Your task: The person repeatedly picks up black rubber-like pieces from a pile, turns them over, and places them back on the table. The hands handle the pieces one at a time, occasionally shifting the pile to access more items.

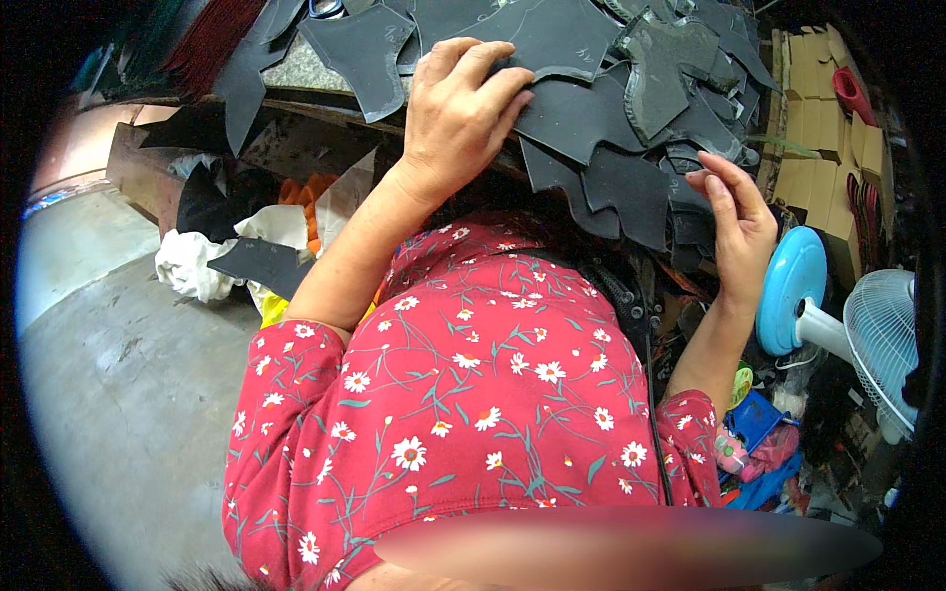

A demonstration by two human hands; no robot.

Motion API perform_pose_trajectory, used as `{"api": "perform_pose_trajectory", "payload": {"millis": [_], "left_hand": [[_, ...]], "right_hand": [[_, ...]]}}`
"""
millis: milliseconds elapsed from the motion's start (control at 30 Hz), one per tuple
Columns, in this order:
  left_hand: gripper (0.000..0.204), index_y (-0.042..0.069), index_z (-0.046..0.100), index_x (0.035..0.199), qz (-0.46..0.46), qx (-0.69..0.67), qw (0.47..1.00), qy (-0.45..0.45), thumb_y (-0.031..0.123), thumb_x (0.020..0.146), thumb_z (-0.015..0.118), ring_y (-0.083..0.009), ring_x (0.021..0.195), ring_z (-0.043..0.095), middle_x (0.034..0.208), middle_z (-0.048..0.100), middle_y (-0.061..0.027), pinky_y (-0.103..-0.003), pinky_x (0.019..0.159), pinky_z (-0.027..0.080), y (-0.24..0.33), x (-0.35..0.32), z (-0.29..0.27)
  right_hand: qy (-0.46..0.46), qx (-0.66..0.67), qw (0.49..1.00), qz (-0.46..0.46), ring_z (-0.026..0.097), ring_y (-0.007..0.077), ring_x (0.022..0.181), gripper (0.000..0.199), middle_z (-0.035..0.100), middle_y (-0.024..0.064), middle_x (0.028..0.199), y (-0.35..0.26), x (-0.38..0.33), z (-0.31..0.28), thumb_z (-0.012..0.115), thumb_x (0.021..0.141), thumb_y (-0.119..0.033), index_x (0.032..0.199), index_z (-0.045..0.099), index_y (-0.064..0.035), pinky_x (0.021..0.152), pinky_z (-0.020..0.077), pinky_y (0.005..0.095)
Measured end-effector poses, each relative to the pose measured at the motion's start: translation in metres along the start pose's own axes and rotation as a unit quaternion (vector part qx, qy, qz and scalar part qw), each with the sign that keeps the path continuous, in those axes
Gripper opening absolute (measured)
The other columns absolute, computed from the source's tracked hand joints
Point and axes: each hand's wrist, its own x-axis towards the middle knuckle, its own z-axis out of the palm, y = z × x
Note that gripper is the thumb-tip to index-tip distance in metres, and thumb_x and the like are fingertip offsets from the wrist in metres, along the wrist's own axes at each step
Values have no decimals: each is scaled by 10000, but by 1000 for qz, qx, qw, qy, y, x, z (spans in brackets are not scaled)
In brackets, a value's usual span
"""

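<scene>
Head view: a heap of dark cut leather pieces is seen spread over a workbench, several pieces overhanging its near edge. The left hand is laid palm-down on the heap, its fingers extended and slightly curled over the edge of one flat dark piece; the piece is pressed rather than clenched. The right hand is held at the right flank of the heap, fingers loosely open, with the fingertips touching or just beside the edges of stacked pieces; a firm grasp cannot be confirmed. Both forearms are bare below the short sleeves of a red flowered shirt. A blue-based fan is noted near the right wrist. Crumpled white cloth and a further dark piece are observed below the bench, above a grey concrete floor.
</scene>
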Motion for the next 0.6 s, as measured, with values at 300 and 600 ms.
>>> {"api": "perform_pose_trajectory", "payload": {"millis": [300, 600], "left_hand": [[237, 173, 690, 969, -34, 64, 996, 43, 198, 738, 738, -276, 1073, 516, 1109, 614, -25, -414, 909, 404, -17, 0, -12], [196, 198, 681, 901, -38, 160, 985, 42, 231, 717, 743, -233, 1073, 502, 1100, 608, 15, -405, 873, 375, -27, 16, -13]], "right_hand": [[-51, -348, 898, -266, 563, 284, 1027, 367, 639, 57, 1079, -17, 15, 39, 741, 718, -84, 1081, 697, -124, 904, 463, 383], [-32, -416, 833, -363, 560, 222, 1000, 321, 623, 10, 1009, -14, 40, 73, 742, 713, -126, 1030, 692, -135, 854, 450, 366]]}}
